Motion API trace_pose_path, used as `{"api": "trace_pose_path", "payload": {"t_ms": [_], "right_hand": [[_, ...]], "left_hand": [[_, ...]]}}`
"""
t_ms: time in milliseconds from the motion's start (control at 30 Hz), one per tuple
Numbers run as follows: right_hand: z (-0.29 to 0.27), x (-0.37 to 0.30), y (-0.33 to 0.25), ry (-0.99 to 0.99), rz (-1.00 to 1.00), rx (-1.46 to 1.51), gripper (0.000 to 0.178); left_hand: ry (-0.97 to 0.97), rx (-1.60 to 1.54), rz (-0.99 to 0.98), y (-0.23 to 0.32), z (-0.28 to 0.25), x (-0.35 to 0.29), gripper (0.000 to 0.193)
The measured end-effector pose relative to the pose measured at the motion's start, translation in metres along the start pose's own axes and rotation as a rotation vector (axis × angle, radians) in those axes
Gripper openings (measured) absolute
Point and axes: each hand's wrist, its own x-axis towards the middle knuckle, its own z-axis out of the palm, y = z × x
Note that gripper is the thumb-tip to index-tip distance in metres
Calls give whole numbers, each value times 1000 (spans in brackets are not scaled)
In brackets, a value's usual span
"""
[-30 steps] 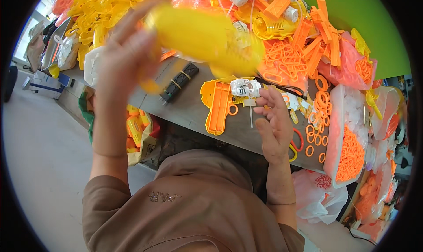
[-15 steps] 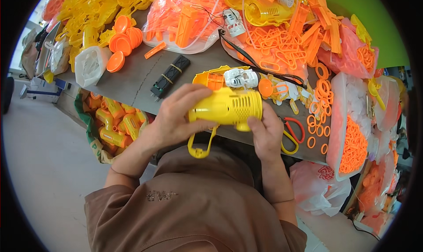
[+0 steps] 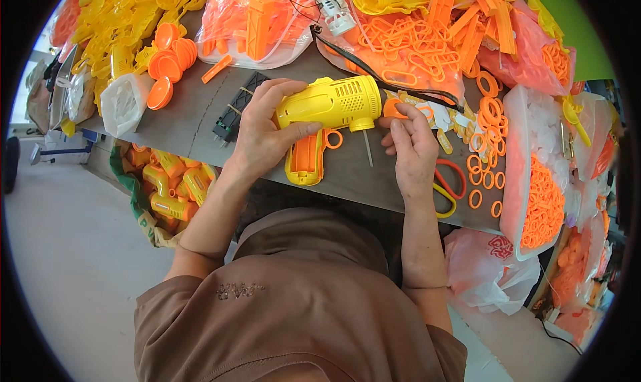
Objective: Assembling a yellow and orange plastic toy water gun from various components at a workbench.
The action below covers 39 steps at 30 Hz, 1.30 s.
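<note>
Housing point(image 3: 334, 102), glossy yellow, slotted, perforated; left grip point(image 3: 264, 132) clasping it, right grip point(image 3: 412, 148) slack.

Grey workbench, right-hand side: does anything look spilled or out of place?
Nothing looks clearly damaged. Loose orange plastic rings lie scattered on the grey tabletop, outside the pale plastic tub of smaller orange pieces, which looks slightly untidy, though perhaps deliberate.
</note>
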Motion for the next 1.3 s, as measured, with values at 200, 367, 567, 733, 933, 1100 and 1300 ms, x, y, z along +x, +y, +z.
{"api": "trace_pose_path", "payload": {"t_ms": [200,367,567,733,933,1100,1300], "right_hand": [[0,0,2,-50,-5,-69,35],[1,1,1,-68,11,-113,36],[3,2,-2,-96,12,-152,35],[3,3,-2,-100,16,-175,34],[3,3,-1,-108,4,-179,34],[3,3,-1,-116,-2,-176,35],[6,2,-16,-176,40,-184,38]], "left_hand": [[-7,24,8,0,2,-1,53],[-1,102,30,4,3,0,53],[-2,94,31,7,3,-1,52],[23,154,96,7,4,-3,52],[37,136,75,8,7,-4,51],[32,120,89,5,7,-3,50],[-5,149,83,6,2,1,50]]}}
